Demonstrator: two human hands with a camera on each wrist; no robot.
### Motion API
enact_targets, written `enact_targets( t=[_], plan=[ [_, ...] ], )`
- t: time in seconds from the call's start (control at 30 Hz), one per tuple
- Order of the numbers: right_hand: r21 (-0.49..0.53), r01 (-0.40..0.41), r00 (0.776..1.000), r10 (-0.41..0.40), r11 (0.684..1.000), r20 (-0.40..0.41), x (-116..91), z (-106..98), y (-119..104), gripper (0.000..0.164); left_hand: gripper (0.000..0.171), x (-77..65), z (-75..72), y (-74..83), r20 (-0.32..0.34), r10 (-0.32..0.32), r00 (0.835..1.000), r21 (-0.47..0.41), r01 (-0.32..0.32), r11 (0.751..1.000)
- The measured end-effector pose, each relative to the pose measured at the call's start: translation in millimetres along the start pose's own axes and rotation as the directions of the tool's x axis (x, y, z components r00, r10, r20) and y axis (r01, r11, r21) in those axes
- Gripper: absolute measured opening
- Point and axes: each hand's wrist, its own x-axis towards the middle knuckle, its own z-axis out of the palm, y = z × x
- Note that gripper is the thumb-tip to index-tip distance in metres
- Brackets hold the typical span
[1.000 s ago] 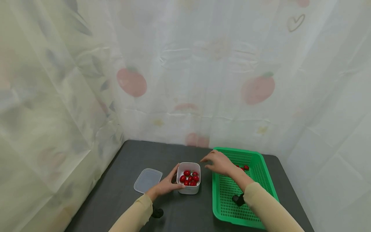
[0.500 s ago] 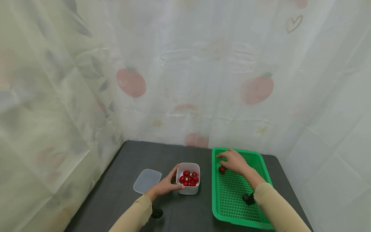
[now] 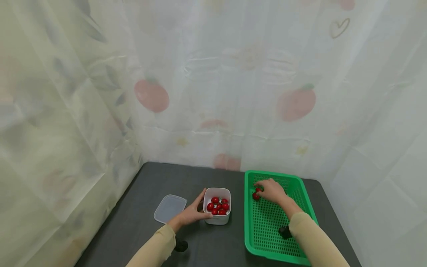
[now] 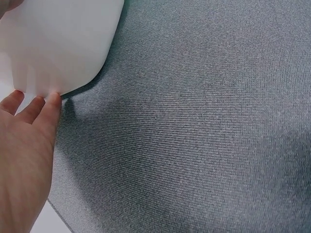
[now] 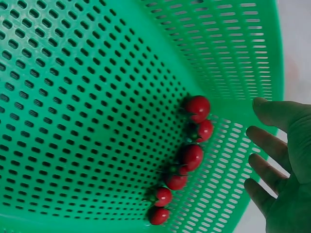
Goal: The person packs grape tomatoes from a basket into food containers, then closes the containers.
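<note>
My left hand grips a white square container, thumb at the near side and fingers at the left. Several red cherry tomatoes lie inside it. In the left wrist view, fingertips of the left hand press against the container wall. My right hand is inside the far part of the green basket, beside cherry tomatoes. The right wrist view has that hand with fingers apart, holding nothing, and several cherry tomatoes lined along the basket's wall.
A translucent lid lies on the dark table left of the container. A patterned curtain hangs behind the table and along its sides. Black wrist cameras sit under both forearms.
The right hand has moved right from beside the container into the basket, uncovering tomatoes near its left wall. My left hand and the container have stayed in place.
</note>
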Motion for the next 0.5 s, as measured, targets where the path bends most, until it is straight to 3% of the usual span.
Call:
enact_targets(
  t=[0.23, 0.5],
  plan=[
    [0.002, -0.023, 0.999, 0.023, 1.0, 0.024, -1, 9, 4, 0.031, 0.112, 0.2, -0.4, -2.4, 0.013, 0.038, 0.999, -0.03, -0.037, 0.999],
    [-0.031, -0.05, 0.997, 0.052, 0.998, 0.05, 3, 23, 5, 0.031, 0.113, -2.4, -1.4, 0.3, -0.002, 0.013, 1.0, -0.002, -0.013, 1.0]
  ],
)
